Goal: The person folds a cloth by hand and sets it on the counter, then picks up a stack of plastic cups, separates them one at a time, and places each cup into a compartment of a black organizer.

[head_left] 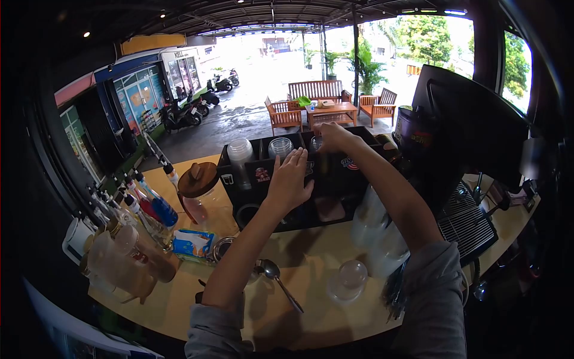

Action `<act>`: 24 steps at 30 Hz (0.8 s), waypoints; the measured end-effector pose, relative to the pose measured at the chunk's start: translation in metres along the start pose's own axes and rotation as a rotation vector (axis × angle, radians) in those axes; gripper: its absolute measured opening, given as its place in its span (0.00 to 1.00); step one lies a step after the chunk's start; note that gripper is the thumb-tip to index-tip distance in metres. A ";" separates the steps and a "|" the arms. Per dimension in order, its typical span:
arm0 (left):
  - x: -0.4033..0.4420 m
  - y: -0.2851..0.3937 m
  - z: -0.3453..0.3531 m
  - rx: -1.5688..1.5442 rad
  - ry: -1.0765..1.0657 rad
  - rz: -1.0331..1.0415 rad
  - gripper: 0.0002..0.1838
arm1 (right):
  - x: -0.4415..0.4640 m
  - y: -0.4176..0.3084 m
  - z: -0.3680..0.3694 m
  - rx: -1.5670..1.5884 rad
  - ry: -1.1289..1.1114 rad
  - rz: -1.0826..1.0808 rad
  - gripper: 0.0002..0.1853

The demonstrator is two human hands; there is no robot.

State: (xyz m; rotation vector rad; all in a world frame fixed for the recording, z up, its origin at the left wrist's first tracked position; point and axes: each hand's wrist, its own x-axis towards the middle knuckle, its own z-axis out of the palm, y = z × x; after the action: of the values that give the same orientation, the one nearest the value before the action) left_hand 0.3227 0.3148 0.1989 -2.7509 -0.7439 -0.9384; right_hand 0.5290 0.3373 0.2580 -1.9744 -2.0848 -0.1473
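Observation:
A black organizer box stands at the back of the wooden counter, with stacked clear plastic cups in its left slot and clear lids or cups in the middle one. My left hand rests against the front of the box just below the middle stack, fingers extended and holding nothing. Over the right slot, my right hand reaches down with bent fingers at a clear round item; its grip there is too small to make out. A clear dome lid lies on the counter.
Syrup bottles, a wooden-lidded jar, plastic pitchers and a blue-and-yellow packet stand at the left. A spoon lies near my left forearm. Clear bags of cups and a black machine are at the right.

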 end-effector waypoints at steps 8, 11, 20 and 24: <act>-0.005 0.002 -0.003 0.011 -0.022 -0.002 0.43 | -0.015 -0.011 -0.003 -0.107 -0.110 0.038 0.37; -0.006 0.001 -0.005 -0.032 -0.058 0.010 0.43 | -0.020 -0.011 -0.004 -0.059 -0.043 0.012 0.28; -0.063 0.058 -0.028 -0.420 0.008 0.180 0.30 | -0.166 -0.089 -0.041 -0.002 0.301 -0.076 0.21; -0.100 0.091 -0.029 -0.799 -0.104 0.073 0.23 | -0.234 -0.109 -0.013 0.278 0.462 -0.187 0.19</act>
State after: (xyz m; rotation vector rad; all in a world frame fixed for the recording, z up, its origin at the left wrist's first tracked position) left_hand 0.2843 0.1869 0.1635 -3.4857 -0.3013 -1.3056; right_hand 0.4315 0.1009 0.2215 -1.4226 -1.8620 -0.3000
